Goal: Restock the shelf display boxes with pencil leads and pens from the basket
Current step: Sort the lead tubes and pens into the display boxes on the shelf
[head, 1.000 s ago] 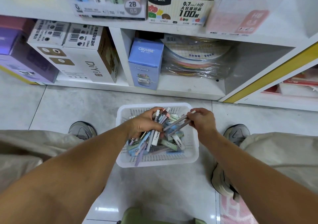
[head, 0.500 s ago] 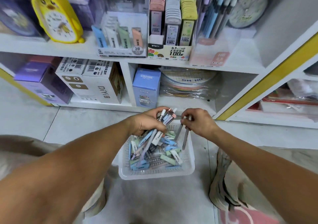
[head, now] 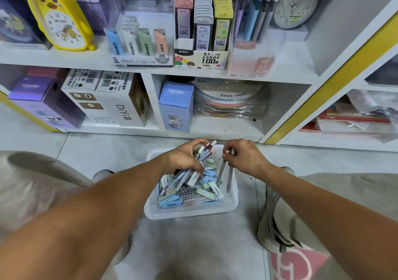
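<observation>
Below the shelf (head: 150,68), over the basket (head: 189,212), my left hand (head: 183,159) has gathered a fistful of pens (head: 193,167) while my right hand (head: 243,157) now pinches two pens (head: 225,172) upright, ready to restock.

A white perforated plastic basket (head: 150,206) sits on the grey tiled floor below the shelf, heaped with pastel blue, green and white pencil lead cases (head: 207,193) lying at all angles. A bundle of pens (head: 195,165) slants up out of the heap, caps toward the shelf, while two grey pens (head: 225,173) hang nearly upright at the basket's right side. On the shelf, a 2B lead display box (head: 142,61) holds four pastel cases upright, beside a 0.7 HB lead display box (head: 202,61) with three full rows.
</observation>
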{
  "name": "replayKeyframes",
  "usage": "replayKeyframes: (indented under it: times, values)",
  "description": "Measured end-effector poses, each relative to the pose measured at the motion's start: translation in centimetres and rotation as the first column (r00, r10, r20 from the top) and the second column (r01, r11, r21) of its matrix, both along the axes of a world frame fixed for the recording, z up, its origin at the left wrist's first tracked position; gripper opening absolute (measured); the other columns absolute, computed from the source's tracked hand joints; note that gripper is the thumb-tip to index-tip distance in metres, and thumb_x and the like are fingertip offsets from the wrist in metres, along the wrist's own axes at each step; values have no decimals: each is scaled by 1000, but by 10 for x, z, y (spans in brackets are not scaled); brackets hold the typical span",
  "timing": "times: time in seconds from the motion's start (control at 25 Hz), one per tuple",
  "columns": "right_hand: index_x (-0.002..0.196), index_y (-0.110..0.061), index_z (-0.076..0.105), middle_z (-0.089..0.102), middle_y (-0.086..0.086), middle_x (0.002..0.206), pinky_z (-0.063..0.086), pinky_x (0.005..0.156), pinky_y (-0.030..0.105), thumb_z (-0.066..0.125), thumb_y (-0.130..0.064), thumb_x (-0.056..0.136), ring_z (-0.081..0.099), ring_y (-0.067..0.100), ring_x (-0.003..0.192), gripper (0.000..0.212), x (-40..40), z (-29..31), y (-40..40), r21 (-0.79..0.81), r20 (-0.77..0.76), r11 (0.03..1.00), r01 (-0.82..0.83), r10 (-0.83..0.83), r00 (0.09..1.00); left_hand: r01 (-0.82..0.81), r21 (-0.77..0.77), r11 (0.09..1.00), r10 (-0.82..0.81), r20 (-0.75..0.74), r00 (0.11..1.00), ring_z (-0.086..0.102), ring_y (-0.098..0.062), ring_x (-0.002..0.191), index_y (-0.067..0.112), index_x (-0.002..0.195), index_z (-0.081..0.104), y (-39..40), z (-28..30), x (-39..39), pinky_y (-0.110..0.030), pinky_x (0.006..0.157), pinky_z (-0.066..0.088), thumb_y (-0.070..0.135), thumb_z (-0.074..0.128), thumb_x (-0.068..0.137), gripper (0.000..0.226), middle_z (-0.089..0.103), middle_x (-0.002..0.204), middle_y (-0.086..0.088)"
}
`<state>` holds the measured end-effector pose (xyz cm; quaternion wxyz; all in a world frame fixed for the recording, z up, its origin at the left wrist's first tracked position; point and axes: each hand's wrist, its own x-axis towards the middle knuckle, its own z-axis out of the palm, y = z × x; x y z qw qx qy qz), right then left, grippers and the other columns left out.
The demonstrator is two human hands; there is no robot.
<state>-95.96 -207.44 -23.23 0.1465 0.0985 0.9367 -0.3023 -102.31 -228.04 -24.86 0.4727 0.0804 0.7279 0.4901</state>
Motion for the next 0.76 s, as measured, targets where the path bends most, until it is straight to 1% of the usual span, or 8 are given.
replayKeyframes:
  times: [0.08, 0.16, 0.28, 0.36, 0.48, 0.6, 0.68, 0.76]
  values:
    - [94, -19, 71, 68, 0, 84, 57, 70, 29, 69, -22, 92, 70, 18, 78, 4, 0, 0, 3, -24, 13, 999, 26, -26, 1000, -12, 12, 1000, 12, 40, 999, 70, -38, 96, 36, 124, 54, 0, 0, -3, -60, 76, 57, -11, 79, 65, 80, 68, 113, -18]
    - [93, -16, 73, 71, 2, 80, 60, 70, 31, 71, -16, 91, 72, 17, 70, 3, -4, 8, 6, -104, 4, 991, 83, -83, 997, -24, 19, 1000, 23, 56, 998, 69, -41, 97, 36, 124, 55, 1, 7, -8, -63, 75, 56, -11, 79, 66, 78, 66, 115, -21]
    - [100, -5, 74, 74, 7, 77, 58, 61, 25, 71, -6, 91, 70, 13, 60, 10, -12, 37, 11, -271, -20, 948, 168, -180, 983, 43, 42, 998, -46, 55, 997, 69, -42, 96, 36, 124, 57, 1, 37, -18, -63, 76, 56, -10, 78, 69, 75, 65, 117, -23]
    - [106, -3, 73, 74, 12, 79, 55, 57, 21, 70, -3, 91, 67, 9, 57, 15, -17, 71, 14, -344, -42, 926, 157, -182, 982, 110, 88, 990, -115, 54, 992, 69, -42, 91, 36, 127, 56, 1, 69, -24, -60, 77, 56, -11, 76, 72, 75, 64, 115, -24]
    - [105, -6, 67, 73, 16, 83, 54, 55, 22, 73, -5, 88, 67, 10, 58, 18, -24, 139, 21, -327, -193, 943, 62, -131, 972, 153, 165, 974, -161, 37, 986, 67, -35, 76, 36, 128, 56, 1, 130, -29, -49, 71, 58, -15, 71, 74, 76, 64, 98, -20]
    - [97, -6, 63, 69, 12, 78, 54, 56, 24, 77, -6, 86, 69, 12, 60, 18, -38, 210, 34, -287, -411, 956, 54, -174, 895, 126, 235, 964, -123, -31, 992, 67, -33, 71, 33, 127, 57, 2, 192, -32, -42, 65, 57, -16, 69, 76, 72, 65, 95, -18]
    - [94, -7, 62, 69, 10, 74, 52, 53, 23, 76, -4, 86, 67, 9, 54, 16, -44, 253, 43, -348, -527, 935, 64, -252, 811, 67, 282, 957, -50, -67, 997, 69, -33, 72, 33, 128, 57, 7, 229, -34, -39, 61, 57, -16, 69, 76, 72, 68, 94, -19]
    - [92, -11, 63, 69, 13, 77, 54, 54, 23, 76, -6, 87, 69, 11, 57, 15, -51, 285, 51, -396, -623, 916, 69, -323, 712, -17, 332, 943, 54, -103, 993, 70, -33, 71, 31, 124, 59, 16, 260, -39, -39, 59, 58, -15, 70, 75, 68, 71, 90, -19]
